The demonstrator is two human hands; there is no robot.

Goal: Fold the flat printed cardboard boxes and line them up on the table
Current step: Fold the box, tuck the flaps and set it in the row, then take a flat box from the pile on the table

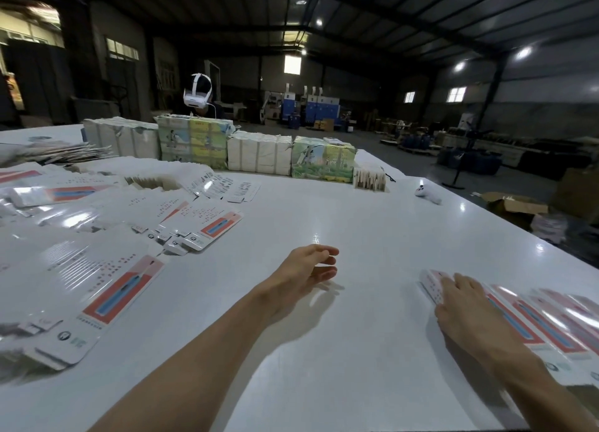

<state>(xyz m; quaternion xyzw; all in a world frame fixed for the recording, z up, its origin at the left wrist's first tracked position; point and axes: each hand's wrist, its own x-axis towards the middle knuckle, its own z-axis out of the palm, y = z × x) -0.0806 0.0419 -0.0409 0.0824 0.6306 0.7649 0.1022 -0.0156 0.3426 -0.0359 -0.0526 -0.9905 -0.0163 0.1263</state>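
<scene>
The left hand (308, 269) hangs over the white surface (356, 220), its grip wide and holding nothing. The right hand (466, 308) lies flat, grip wide, on the end box (431, 285) of a row of folded boxes (551, 328) at the right edge. Flat printed boxes (107, 289) lie heaped at the left.

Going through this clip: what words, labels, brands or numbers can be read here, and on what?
Nothing can be read with certainty.
Flat boxes, left: rows of small print and a round logo, too blurred.
Lined-up boxes under the right hand: print too blurred.
Wrapped bundles at the back: pictures, lettering too small.
</scene>
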